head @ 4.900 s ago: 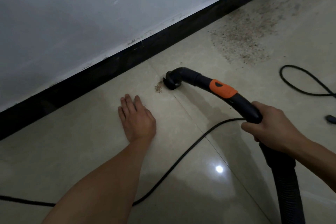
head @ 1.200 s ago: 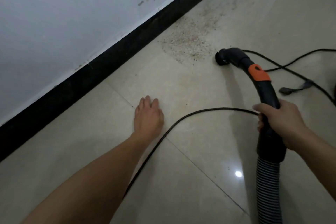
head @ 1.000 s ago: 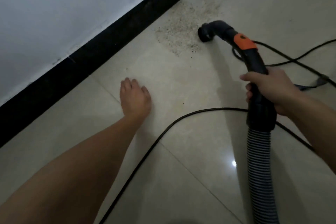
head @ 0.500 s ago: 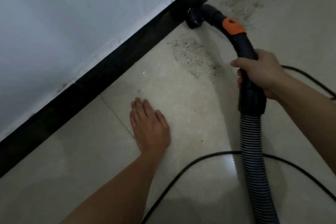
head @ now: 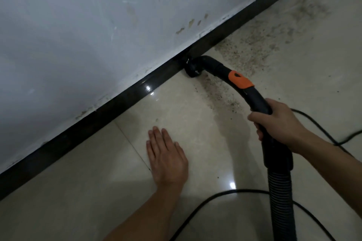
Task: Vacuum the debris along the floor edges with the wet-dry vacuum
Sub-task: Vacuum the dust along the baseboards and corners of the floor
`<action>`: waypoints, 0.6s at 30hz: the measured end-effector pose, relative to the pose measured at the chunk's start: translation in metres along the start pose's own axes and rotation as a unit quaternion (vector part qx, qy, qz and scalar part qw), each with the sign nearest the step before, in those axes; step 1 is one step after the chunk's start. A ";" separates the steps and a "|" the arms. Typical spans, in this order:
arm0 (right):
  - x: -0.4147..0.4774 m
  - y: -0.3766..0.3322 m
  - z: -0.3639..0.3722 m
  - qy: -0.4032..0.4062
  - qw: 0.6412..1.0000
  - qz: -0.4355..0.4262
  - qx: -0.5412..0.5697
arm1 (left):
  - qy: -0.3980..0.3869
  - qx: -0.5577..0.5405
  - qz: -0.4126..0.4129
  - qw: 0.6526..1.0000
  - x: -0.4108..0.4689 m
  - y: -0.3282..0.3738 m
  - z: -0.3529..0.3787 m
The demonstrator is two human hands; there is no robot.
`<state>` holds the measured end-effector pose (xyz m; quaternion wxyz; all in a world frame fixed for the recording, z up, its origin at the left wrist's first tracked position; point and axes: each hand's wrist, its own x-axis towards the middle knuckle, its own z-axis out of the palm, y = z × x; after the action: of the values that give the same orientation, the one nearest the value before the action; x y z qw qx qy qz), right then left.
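compared with a second back, the nozzle (head: 193, 69) has left the open tile (head: 195, 119) — its round black mouth now sits on the floor, right against the glossy black baseboard (head: 98, 119). the gritty brown debris (head: 244, 55) spreads just beyond it along the edge, with a thinner streak under the curved tube. right hand (head: 274, 123) keeps its fingers wrapped round the smooth black handle (head: 258, 103) below the orange collar (head: 240, 80), above the ribbed hose (head: 282, 201). left hand (head: 166, 158) lies flat on the shiny beige tile, fingers straight, holding nothing — same as before. a thin black cord (head: 250, 190) loops nearby. the wall (head: 78, 25) is chalky white, chipped.
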<state>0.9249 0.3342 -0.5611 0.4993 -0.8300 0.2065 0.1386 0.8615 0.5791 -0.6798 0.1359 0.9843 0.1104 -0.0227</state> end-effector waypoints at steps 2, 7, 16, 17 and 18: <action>-0.006 -0.003 0.005 -0.010 1.000 -0.002 -0.021 | -0.005 -0.005 0.000 1.000 0.000 0.000 0.001; -0.012 -0.011 0.001 0.012 0.998 0.008 -0.064 | -0.025 -0.008 0.004 1.000 0.000 -0.002 -0.001; -0.005 -0.018 -0.033 0.049 0.993 0.037 -0.105 | -0.028 -0.019 0.006 0.999 0.000 -0.002 0.001; -0.009 -0.019 -0.030 0.035 0.993 0.034 -0.109 | -0.029 -0.016 0.007 0.999 0.000 -0.003 0.000; -0.012 -0.020 -0.028 0.032 0.993 0.032 -0.111 | -0.030 -0.013 0.007 0.999 0.000 -0.002 0.000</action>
<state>0.9249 0.3198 -0.5280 0.3930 -0.8772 0.2319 0.1495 0.8611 0.5812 -0.6806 0.1522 0.9820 0.0996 -0.0503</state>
